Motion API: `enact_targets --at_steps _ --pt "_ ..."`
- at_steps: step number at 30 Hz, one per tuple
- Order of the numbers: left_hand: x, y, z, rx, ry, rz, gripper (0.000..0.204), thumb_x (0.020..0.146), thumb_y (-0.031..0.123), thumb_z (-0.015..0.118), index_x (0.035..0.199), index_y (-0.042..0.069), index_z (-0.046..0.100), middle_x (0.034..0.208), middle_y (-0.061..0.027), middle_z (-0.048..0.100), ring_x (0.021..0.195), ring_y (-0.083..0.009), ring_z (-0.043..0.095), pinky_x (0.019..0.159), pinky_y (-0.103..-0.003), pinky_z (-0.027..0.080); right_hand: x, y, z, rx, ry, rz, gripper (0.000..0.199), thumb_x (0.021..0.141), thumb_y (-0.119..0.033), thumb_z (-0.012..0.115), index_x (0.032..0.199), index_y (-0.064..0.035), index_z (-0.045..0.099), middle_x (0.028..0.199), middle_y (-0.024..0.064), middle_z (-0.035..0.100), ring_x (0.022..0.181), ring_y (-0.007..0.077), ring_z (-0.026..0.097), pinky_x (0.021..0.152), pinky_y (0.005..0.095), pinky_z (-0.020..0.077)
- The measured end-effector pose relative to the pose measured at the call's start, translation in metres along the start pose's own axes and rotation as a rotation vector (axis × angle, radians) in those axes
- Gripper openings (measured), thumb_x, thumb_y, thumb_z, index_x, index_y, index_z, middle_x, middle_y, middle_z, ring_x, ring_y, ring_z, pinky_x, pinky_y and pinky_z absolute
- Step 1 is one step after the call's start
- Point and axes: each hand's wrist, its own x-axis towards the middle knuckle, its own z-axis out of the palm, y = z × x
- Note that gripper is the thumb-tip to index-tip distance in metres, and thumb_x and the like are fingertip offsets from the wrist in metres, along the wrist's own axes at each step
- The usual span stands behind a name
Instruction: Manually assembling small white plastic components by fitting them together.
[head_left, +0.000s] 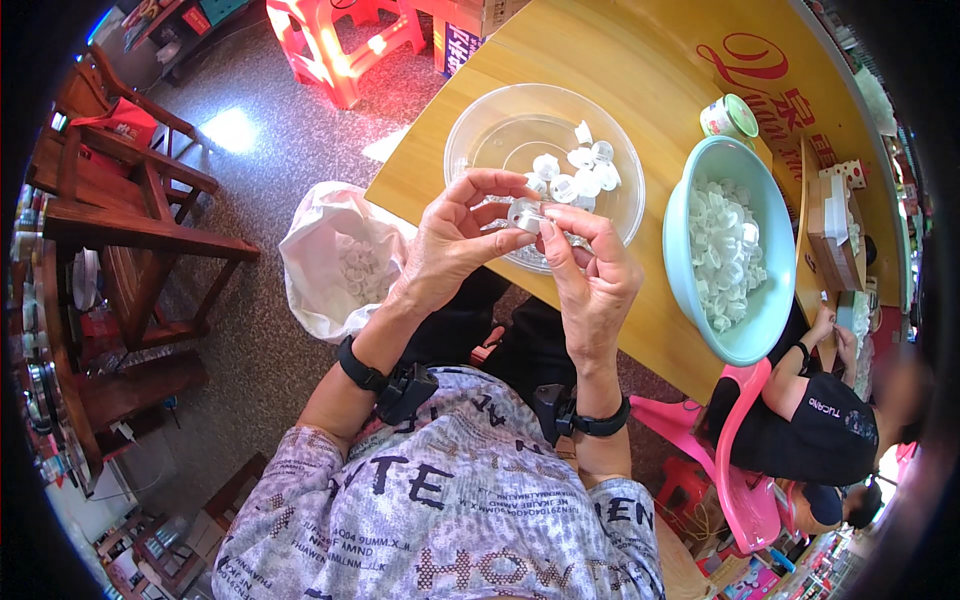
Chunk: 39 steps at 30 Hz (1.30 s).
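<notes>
Between my two hands is a small whitish, partly clear plastic piece (524,214), held over the near side of a round clear plastic tub (462,128). My left hand (462,240) pinches it from the left with thumb and fingers. From the right, the thumb and forefinger of my right hand (592,268) close on its other edge. Several similar white plastic pieces (563,188) lie in the tub behind my fingers. My hands hide the tub's near part. A light blue oval basin (682,262) to the right holds a heap of white plastic parts (726,250).
A white sack (312,240) with more small parts stands on the floor left of the yellow table (420,165). A green-lidded container (728,118) is behind the basin. At right, another person (825,420) sits by a pink chair (745,470). Wooden chairs (150,220) stand left.
</notes>
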Motion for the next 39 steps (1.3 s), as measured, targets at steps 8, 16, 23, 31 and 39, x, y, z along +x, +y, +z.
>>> enact_targets --at_steps 8,16,23,31,39 --pt "-0.002 -0.005 -0.001 -0.011 0.041 0.01 0.037 0.078 -0.005 0.07 0.11 0.0 0.053 0.119 -0.0138 0.058 0.114 -0.0192 0.055 0.098 -0.032 0.047 0.0 0.001 -0.001 0.052 -0.005 0.027 0.011 0.086 -0.004 0.065 0.096 0.0004 0.064 0.098 0.0081 0.067 0.086 0.0119 0.064 0.07 0.0249 0.0558" --pt "-0.001 -0.009 -0.003 -0.027 -0.023 0.085 0.037 0.077 -0.008 0.069 0.11 0.001 0.056 0.119 -0.0162 0.057 0.111 -0.0188 0.056 0.094 -0.031 0.051 -0.001 0.004 -0.005 0.066 -0.003 0.033 0.01 0.087 -0.004 0.065 0.096 0.0 0.064 0.096 0.0063 0.067 0.083 0.0092 0.063 0.067 0.0226 0.0536" --pt "-0.001 -0.012 -0.001 -0.034 -0.05 0.138 0.034 0.079 -0.01 0.067 0.11 -0.002 0.058 0.117 -0.0133 0.053 0.108 -0.0191 0.058 0.093 -0.03 0.052 0.001 -0.004 -0.006 -0.059 -0.025 -0.025 0.01 0.086 -0.004 0.066 0.095 0.0005 0.064 0.095 0.0067 0.067 0.082 0.009 0.063 0.067 0.0233 0.0537" --pt "-0.002 -0.011 0.002 -0.007 -0.041 0.09 0.033 0.081 -0.008 0.066 0.112 -0.002 0.058 0.117 -0.013 0.055 0.109 -0.0173 0.057 0.094 -0.028 0.05 0.0 -0.007 -0.01 0.097 -0.039 0.114 0.012 0.088 -0.005 0.063 0.099 0.0005 0.064 0.095 0.0065 0.068 0.079 0.0094 0.063 0.067 0.0238 0.0543" --pt "-0.005 -0.008 -0.003 0.144 -0.068 0.094 0.036 0.083 -0.002 0.066 0.118 0.0 0.061 0.12 -0.0111 0.057 0.107 -0.016 0.057 0.092 -0.026 0.049 -0.002 -0.003 -0.012 0.049 -0.05 0.058 0.012 0.089 -0.003 0.061 0.1 0.0008 0.063 0.096 0.0076 0.067 0.076 0.0108 0.064 0.067 0.023 0.0546"
